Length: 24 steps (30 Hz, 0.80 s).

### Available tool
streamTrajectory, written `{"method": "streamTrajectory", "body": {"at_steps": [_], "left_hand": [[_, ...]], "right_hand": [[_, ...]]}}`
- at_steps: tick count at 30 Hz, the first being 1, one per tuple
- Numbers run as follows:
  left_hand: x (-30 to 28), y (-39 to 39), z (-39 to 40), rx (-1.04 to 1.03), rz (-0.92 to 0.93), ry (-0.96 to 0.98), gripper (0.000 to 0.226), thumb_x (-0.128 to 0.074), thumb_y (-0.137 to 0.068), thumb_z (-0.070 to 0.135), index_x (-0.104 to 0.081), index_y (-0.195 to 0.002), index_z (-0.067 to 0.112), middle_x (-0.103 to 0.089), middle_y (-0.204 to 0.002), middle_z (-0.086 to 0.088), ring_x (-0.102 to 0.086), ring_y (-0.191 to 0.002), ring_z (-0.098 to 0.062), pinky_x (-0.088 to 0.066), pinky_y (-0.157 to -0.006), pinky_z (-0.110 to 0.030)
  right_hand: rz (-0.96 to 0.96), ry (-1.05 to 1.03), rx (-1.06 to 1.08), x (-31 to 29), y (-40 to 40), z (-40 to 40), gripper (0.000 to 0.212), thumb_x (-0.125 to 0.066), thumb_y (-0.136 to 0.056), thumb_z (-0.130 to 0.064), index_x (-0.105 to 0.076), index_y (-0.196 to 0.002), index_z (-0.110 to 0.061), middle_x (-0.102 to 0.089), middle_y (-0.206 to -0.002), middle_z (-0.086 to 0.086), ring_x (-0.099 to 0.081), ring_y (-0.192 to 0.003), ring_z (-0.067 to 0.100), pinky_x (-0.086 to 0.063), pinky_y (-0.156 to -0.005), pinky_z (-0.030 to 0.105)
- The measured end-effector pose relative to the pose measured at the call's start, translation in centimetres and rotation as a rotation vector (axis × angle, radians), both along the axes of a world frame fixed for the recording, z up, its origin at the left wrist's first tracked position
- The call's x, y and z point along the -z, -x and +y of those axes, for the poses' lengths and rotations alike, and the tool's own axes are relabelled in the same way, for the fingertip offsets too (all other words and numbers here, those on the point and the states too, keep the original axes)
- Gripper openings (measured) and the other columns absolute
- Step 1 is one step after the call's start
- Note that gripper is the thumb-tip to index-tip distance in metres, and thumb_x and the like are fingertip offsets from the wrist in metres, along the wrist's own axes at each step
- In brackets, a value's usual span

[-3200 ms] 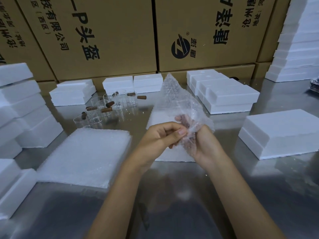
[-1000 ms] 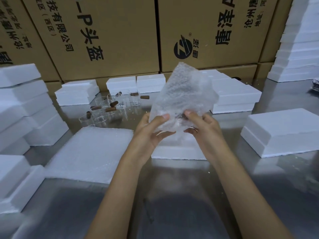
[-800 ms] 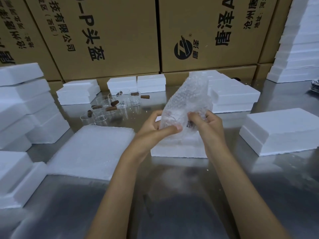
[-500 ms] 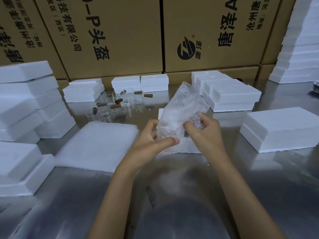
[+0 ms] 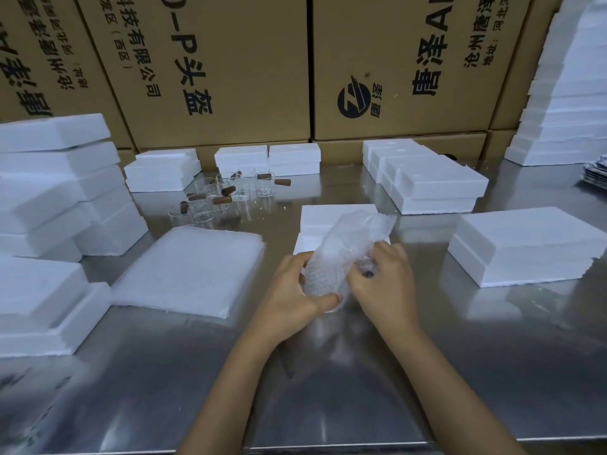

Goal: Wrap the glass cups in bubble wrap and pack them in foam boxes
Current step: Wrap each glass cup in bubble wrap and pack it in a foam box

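With both your left hand (image 5: 292, 295) and right hand (image 5: 382, 284) clenched around the bubble-wrapped cup (image 5: 331, 267) just above the bench (image 5: 328, 389), in front of the foam box (image 5: 331, 218), cradle its padded middle (light and soft outside, probably brittle within) rather than its loose, slippery tail.

free: bare desk (image 5: 328, 389) across bottom of frame | left: foam box stacks (image 5: 56, 192), bubble wrap pile (image 5: 187, 270) | centre-top: glass cups (image 5: 223, 195) | right: foam boxes (image 5: 525, 244) | back: cartons (image 5: 394, 60)
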<state>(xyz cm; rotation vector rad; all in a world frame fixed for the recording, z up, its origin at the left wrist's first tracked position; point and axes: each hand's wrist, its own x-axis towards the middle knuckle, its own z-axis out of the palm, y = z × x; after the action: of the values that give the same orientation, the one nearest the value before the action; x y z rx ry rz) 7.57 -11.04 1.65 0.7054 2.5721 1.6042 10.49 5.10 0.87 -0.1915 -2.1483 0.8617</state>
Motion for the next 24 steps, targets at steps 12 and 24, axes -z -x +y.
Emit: {"method": "streamTrajectory", "body": {"at_steps": [12, 24], "left_hand": [[-0.8, 1.4, 1.9, -0.109, -0.02, -0.236, 0.033, -0.073, -0.071, 0.018, -0.069, -0.072, 0.051, -0.067, -0.095, -0.004, -0.061, -0.075, -0.002, -0.045, -0.063, -0.009], [-0.5, 1.5, 1.4, -0.115, 0.041, -0.376, 0.043, -0.06, -0.072, 0.019, -0.058, -0.114, 0.022, -0.066, -0.106, 0.012, -0.064, -0.095, -0.002, -0.051, -0.078, -0.015]], "right_hand": [[0.144, -0.065, -0.122, -0.1, -0.8, -1.5, 0.023, -0.057, -0.075, -0.018, -0.059, -0.098, -0.015, -0.056, -0.09, -0.008, -0.047, -0.085, 0.016, -0.044, -0.075, 0.033], [-0.074, -0.197, -0.173, 0.3, -0.8, -1.9, 0.036, -0.055, -0.078, -0.029, -0.066, -0.112, -0.022, -0.057, -0.11, -0.012, -0.048, -0.105, 0.013, -0.044, -0.091, 0.033]]}}
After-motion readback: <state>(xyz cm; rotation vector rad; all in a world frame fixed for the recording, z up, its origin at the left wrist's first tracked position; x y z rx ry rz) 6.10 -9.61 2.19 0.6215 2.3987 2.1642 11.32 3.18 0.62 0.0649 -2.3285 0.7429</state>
